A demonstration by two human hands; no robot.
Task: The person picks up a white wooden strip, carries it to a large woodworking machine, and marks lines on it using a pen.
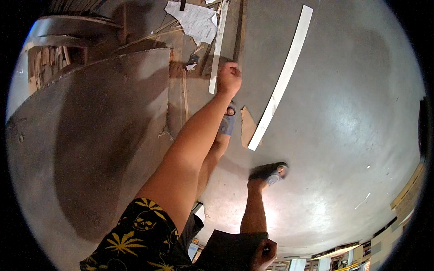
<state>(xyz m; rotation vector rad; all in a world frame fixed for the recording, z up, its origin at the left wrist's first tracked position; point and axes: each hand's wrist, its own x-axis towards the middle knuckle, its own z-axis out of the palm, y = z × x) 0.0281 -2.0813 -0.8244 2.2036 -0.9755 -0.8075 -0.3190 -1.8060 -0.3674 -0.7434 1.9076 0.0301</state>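
My left arm reaches up the middle of the view, and its hand is closed, with the fingers curled. Whatever it may hold is hidden. Just left of this hand is the lower end of a narrow white strip. A dark brown strip runs up from behind the knuckles. At the lower edge, my right hand is also curled closed near my dark shorts; I cannot make out anything in it. A longer white strip lies slanted on the floor to the right, apart from both hands.
A large grey-brown sheet fills the left side. Torn white paper and thin wood scraps lie at the top. A tan offcut lies beside the longer strip's lower end. My sandalled feet are on the grey floor.
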